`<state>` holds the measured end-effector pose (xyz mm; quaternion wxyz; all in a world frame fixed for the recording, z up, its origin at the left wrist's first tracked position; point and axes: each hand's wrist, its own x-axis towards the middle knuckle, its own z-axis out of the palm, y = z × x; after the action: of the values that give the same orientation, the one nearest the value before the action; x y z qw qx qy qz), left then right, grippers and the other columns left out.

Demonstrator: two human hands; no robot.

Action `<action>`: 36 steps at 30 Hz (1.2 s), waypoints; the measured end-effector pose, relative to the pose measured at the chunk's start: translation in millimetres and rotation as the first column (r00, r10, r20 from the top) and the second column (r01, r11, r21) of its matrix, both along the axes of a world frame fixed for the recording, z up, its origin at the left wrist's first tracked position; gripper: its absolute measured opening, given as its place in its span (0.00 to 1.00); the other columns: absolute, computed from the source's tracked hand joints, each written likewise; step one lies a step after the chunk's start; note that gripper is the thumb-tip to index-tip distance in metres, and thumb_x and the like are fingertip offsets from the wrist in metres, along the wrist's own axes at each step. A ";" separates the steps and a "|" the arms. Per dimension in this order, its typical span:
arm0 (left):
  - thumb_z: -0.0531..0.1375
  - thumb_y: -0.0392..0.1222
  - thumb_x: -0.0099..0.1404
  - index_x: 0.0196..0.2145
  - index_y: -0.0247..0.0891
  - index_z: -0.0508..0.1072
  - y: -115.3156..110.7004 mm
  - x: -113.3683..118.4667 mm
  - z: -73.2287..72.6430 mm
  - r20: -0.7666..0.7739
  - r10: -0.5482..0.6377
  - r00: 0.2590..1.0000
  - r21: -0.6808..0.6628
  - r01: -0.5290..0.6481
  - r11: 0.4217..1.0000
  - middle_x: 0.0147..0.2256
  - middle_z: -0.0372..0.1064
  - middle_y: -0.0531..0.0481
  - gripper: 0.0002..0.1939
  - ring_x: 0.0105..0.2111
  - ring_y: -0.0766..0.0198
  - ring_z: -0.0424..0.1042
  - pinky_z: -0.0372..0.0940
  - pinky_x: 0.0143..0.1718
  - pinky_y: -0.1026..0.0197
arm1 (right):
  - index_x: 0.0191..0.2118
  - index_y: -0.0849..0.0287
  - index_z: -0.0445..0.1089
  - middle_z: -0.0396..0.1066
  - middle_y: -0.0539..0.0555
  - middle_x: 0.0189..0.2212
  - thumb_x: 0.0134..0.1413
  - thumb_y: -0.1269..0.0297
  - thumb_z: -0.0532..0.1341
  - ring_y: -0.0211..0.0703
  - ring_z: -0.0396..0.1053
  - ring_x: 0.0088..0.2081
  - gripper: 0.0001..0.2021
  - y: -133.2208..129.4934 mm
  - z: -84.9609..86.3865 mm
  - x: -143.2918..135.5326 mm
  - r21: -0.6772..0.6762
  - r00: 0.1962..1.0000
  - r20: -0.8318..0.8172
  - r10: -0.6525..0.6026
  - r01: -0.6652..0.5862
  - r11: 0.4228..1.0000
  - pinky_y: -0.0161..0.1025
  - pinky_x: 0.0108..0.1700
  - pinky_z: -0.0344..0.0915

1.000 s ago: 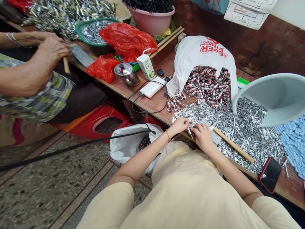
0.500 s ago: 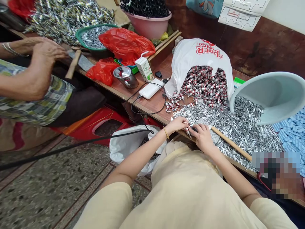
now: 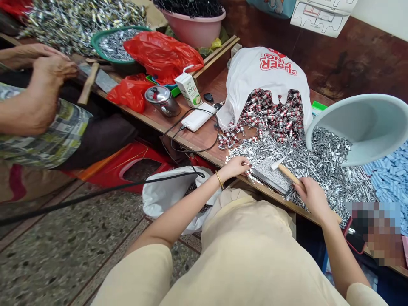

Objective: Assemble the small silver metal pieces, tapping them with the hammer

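— Two hands are at the near edge of the counter (image 3: 204,140). What does each one hold?

— The left hand (image 3: 236,165) has its fingers pressed together around a small red and silver metal piece (image 3: 248,173), and holds it at the corner of a flat grey metal plate (image 3: 270,172). The right hand (image 3: 314,196) is closed around the wooden handle of a small hammer (image 3: 288,172). The hammer head lies on the plate, near the small piece but apart from it.

— What is around the plate?

— A big pile of silver metal parts (image 3: 325,165) is spread behind and beside it. Farther back, a white plastic bag (image 3: 264,74) lies open, and many red and silver pieces (image 3: 274,114) spill out of it toward the plate. To the right, a pale blue basin (image 3: 366,127) is tilted on its side over the silver pile, and light blue parts (image 3: 389,172) lie beyond it.

— And on the left side of the counter?

— There is a white power bank (image 3: 198,117) with a black cable, a small juice carton (image 3: 188,90), a steel cup with lid (image 3: 162,100) and red plastic bags (image 3: 159,53). Another person's hand (image 3: 52,68) at the far left grips a hammer too, over a second plate.
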<state>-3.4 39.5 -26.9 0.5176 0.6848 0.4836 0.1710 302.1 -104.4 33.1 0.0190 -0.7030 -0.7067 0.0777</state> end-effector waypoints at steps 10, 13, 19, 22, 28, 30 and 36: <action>0.59 0.39 0.56 0.28 0.35 0.76 -4.0 -0.9 -1.6 0.036 0.025 0.999 0.050 -0.026 0.998 0.27 0.74 0.52 0.06 0.28 0.64 0.71 0.62 0.30 0.65 | 0.68 0.49 0.62 0.72 0.51 0.30 0.72 0.62 0.49 0.40 0.68 0.27 0.23 -0.9 25.4 -50.1 0.192 0.962 0.088 0.259 -0.272 0.943 0.37 0.27 0.51; 0.59 0.38 0.55 0.27 0.35 0.75 -3.8 -1.5 -3.5 0.052 0.022 0.998 0.037 -0.024 0.999 0.26 0.73 0.52 0.06 0.28 0.65 0.69 0.62 0.30 0.66 | 0.68 0.50 0.62 0.72 0.52 0.30 0.70 0.66 0.51 0.39 0.67 0.28 0.24 1.2 18.8 -61.3 0.138 0.946 0.163 0.279 -0.302 0.943 0.37 0.27 0.50; 0.60 0.39 0.56 0.27 0.35 0.74 -5.1 -0.6 -9.9 0.120 0.042 0.992 -0.005 -0.042 0.999 0.25 0.72 0.53 0.05 0.27 0.66 0.70 0.62 0.30 0.67 | 0.69 0.49 0.61 0.72 0.53 0.31 0.70 0.67 0.50 0.40 0.68 0.29 0.25 2.9 16.2 -67.1 0.029 0.946 0.179 0.272 -0.281 0.959 0.37 0.28 0.50; 0.60 0.38 0.56 0.27 0.35 0.75 -5.5 0.3 -10.7 0.138 0.062 0.989 -0.042 -0.057 0.997 0.25 0.72 0.53 0.05 0.27 0.65 0.71 0.64 0.30 0.66 | 0.69 0.49 0.60 0.72 0.55 0.31 0.68 0.69 0.50 0.42 0.69 0.30 0.26 0.9 17.4 -68.7 0.008 0.944 0.181 0.275 -0.281 0.960 0.38 0.28 0.50; 0.58 0.36 0.57 0.30 0.33 0.79 -5.9 -8.4 -1.0 0.145 0.038 0.989 -0.131 -0.019 0.991 0.27 0.77 0.49 0.09 0.28 0.63 0.75 0.69 0.33 0.63 | 0.69 0.49 0.59 0.73 0.55 0.32 0.66 0.70 0.53 0.43 0.71 0.31 0.27 2.8 16.9 -72.1 -0.062 0.942 0.198 0.270 -0.263 0.963 0.39 0.27 0.49; 0.57 0.34 0.57 0.34 0.33 0.81 -8.5 -11.2 4.2 0.120 0.056 0.991 -0.092 -0.045 0.995 0.30 0.79 0.48 0.13 0.29 0.62 0.75 0.70 0.35 0.63 | 0.69 0.47 0.59 0.73 0.54 0.32 0.67 0.68 0.52 0.42 0.69 0.28 0.27 3.6 20.0 -69.2 -0.062 0.947 0.180 0.265 -0.258 0.964 0.39 0.27 0.48; 0.56 0.30 0.55 0.41 0.34 0.80 -19.2 -4.9 18.0 0.058 0.070 0.996 0.079 -0.074 0.994 0.25 0.75 0.52 0.18 0.26 0.65 0.72 0.66 0.31 0.65 | 0.70 0.48 0.57 0.73 0.55 0.34 0.69 0.67 0.49 0.42 0.70 0.30 0.27 1.5 28.5 -64.6 0.054 0.961 0.175 0.215 -0.228 0.972 0.39 0.27 0.48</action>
<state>-8.3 20.4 -9.0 0.4960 0.6825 0.4862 0.2277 237.6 -102.9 61.6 -0.0234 -0.6223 -0.7824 -0.0065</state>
